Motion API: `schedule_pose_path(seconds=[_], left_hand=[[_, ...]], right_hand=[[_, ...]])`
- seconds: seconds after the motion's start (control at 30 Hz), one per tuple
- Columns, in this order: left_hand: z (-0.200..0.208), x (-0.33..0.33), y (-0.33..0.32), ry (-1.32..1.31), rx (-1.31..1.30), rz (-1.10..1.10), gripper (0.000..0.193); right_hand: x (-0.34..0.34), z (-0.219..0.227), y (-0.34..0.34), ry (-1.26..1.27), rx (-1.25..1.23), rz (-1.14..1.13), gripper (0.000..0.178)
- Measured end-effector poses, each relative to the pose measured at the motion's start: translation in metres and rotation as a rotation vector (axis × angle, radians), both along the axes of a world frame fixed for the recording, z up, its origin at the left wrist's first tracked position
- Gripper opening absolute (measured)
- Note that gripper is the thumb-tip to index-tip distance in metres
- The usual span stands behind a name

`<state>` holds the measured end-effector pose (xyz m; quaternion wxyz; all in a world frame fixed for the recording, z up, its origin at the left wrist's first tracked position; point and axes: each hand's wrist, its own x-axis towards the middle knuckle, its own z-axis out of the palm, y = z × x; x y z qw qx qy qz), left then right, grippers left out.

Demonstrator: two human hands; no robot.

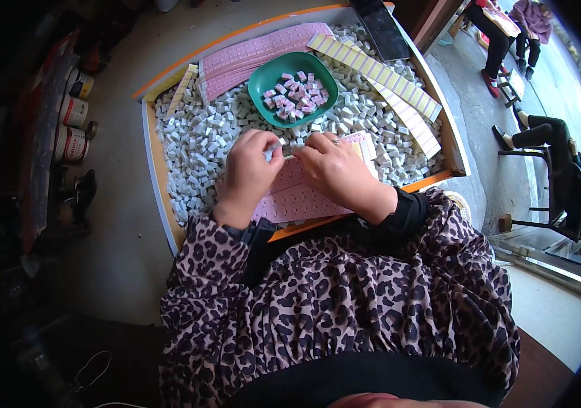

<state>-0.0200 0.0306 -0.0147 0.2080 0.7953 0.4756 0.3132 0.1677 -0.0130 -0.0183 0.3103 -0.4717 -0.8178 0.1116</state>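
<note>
My left hand point(244, 175) is closed, with a small pale block point(272, 151) showing between its thumb and fingers. Close beside it, my right hand point(341, 170) has its fingertips pinched together over a pink sticker sheet point(300, 204); whatever is in that pinch is hidden. The sheet lies at the near side of a shallow box point(157, 178) filled with loose small white blocks point(198, 153). Just beyond my hands, a green bowl point(257, 83) holds several blocks with pink labels point(297, 95).
More pink sheets point(256, 51) lie at the box's back left. Yellow striped strips point(379, 75) cross its right side, and a dark phone point(380, 30) rests on the back right corner. Cans point(74, 111) stand at the left. Seated people point(545, 132) are at the right.
</note>
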Motion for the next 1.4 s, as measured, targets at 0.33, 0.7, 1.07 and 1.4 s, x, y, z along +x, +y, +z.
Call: schedule_pose_path(seconds=[0.33, 0.7, 1.07, 1.4], left_hand=[[-0.022, 0.003, -0.04, -0.817, -0.569, -0.002, 0.023], [-0.025, 0.003, -0.038, -0.792, -0.582, 0.022, 0.025], [-0.027, 0.002, -0.037, -0.79, -0.566, 0.01, 0.023], [-0.027, 0.001, -0.039, -0.822, -0.644, 0.031, 0.022]], right_hand=[[-0.01, -0.006, 0.013, -0.12, -0.088, 0.104, 0.018], [0.005, -0.008, 0.001, 0.019, -0.006, 0.179, 0.023], [0.001, -0.004, 0.003, -0.162, -0.012, 0.169, 0.028], [0.006, -0.005, -0.007, -0.152, 0.107, 0.187, 0.027]])
